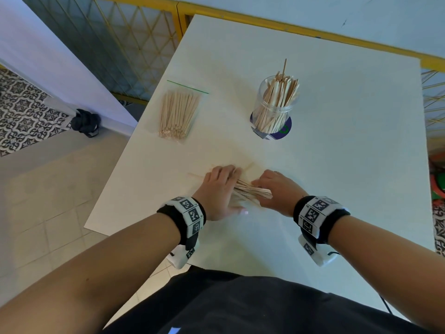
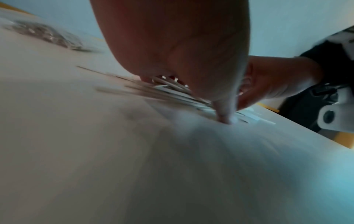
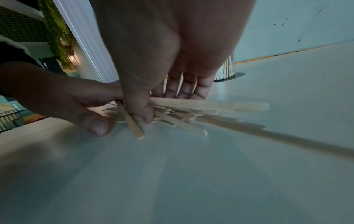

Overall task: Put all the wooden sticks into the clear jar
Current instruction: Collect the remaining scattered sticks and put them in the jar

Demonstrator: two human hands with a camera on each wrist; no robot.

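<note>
A loose pile of wooden sticks (image 1: 250,190) lies on the white table (image 1: 337,165) near its front edge, between my two hands. My left hand (image 1: 222,186) lies over the pile's left end with its fingers straight, its thumb (image 2: 226,115) pressing on the table. My right hand (image 1: 267,189) cups the pile's right end; its thumb (image 3: 142,112) presses on the sticks (image 3: 182,119) and its fingers (image 3: 184,89) reach down behind them. The clear jar (image 1: 277,107) stands upright further back on a dark round coaster and holds several sticks.
A clear zip bag (image 1: 178,114) with several more sticks lies flat at the back left of the table. The table's left edge is close to my left forearm, with tiled floor below. A yellow-framed barrier runs behind the table.
</note>
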